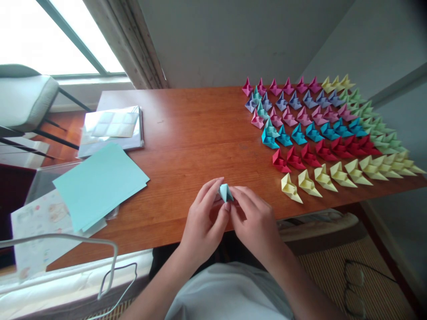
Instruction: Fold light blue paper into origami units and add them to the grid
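1. The surface (187, 133) is reddish-brown wood and runs from the left edge to the right edge of the view, with a wall behind it and a window at the upper left.
2. A chair (23, 100) with a pale seat stands left of the surface, below the window.
3. Rows of folded pieces (327, 133) cover the right part of the surface – magenta at the back, then purple, pink, blue, red and pale yellow at the front, with green and yellow ones along the right side. They sit close together, many touching.
4. A stack of light blue sheets (100, 182) lies on the left part of the surface, overhanging its front edge; behind it is a shiny packet (111, 129) of paper.
5. The left hand (203, 222) and right hand (255, 220) meet just over the front edge of the surface, near the middle.
6. A small light blue fold (225, 192) sits between the two hands – the left fingers (213, 189) pinch it from the left, thumb underneath, and the right fingers (243, 195) pinch it from the right. It is held just above the surface, well apart from the rows.
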Tool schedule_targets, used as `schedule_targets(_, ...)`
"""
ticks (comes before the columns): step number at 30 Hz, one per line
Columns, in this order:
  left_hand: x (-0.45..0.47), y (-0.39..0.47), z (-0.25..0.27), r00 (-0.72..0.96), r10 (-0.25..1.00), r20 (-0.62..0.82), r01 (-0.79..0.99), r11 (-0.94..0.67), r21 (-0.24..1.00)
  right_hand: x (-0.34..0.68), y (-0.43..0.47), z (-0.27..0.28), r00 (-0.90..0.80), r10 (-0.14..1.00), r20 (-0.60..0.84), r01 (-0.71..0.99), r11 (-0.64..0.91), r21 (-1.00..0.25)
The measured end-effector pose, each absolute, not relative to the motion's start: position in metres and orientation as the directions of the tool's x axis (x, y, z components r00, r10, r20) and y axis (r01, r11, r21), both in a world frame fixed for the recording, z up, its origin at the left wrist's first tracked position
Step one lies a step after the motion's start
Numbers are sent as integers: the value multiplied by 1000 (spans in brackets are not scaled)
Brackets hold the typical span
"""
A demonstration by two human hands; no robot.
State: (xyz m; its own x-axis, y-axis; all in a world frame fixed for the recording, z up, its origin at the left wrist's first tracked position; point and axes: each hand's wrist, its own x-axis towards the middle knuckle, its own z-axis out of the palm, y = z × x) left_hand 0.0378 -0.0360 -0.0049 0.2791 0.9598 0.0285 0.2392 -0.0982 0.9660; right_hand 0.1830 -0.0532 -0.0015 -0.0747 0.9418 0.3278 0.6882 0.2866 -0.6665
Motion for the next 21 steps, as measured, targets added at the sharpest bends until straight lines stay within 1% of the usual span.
schedule_targets(3,36,-35,-2,324,944,64,397,-197,896,184,-54,-3,-73,941,331,688,287,-666)
schedule_targets(6,33,-35,-1,340,935,99,548,-282,787,184,-55,-3,-44,939,342,701,273,-659)
schedule_targets(8,32,-36,-1,327,937,125,619,-312,721,185,-55,-3,-24,938,345,702,262,-662)
schedule_targets(10,32,-36,-3,319,937,141,654,-326,683,185,-54,-1,-12,935,353,695,262,-670)
schedule_targets(12,32,-36,-7,310,938,153,648,-327,688,184,-54,-1,-9,930,368,682,275,-678)
schedule_targets(17,33,-36,-16,241,950,199,556,-303,774,182,-55,-1,-11,923,384,665,293,-687)
schedule_targets(21,33,-36,-17,232,947,222,522,-314,793,183,-55,-1,11,912,410,680,294,-672)
